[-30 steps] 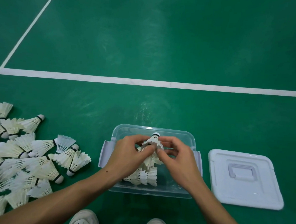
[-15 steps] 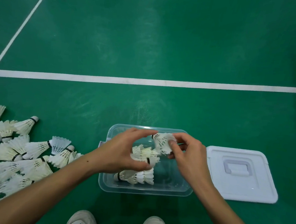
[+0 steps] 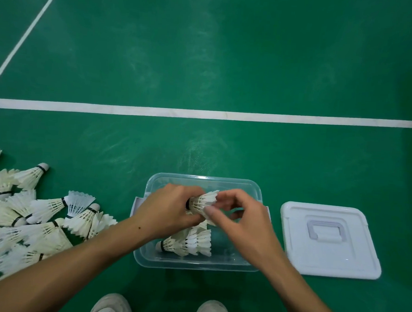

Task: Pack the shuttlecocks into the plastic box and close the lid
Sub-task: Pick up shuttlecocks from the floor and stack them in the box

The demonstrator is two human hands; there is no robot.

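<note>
A clear plastic box [image 3: 204,180] stands open on the green court floor in front of me. Over it both hands hold one white shuttlecock [image 3: 203,201] lying sideways, feathers to the right. My left hand [image 3: 170,209] grips its cork end, and my right hand [image 3: 242,220] pinches the feather skirt. Several shuttlecocks [image 3: 190,241] lie in a nested row inside the box, under my hands. The white lid [image 3: 327,238] with a handle lies flat on the floor to the right of the box.
A large pile of loose shuttlecocks [image 3: 27,217] covers the floor at the left. My two white shoes [image 3: 111,306] show at the bottom edge. White court lines [image 3: 202,114] cross the floor beyond the box.
The held shuttlecock has turned from cork-up to lying sideways over the box. My left hand has taken its cork end while my right hand keeps the feathers.
</note>
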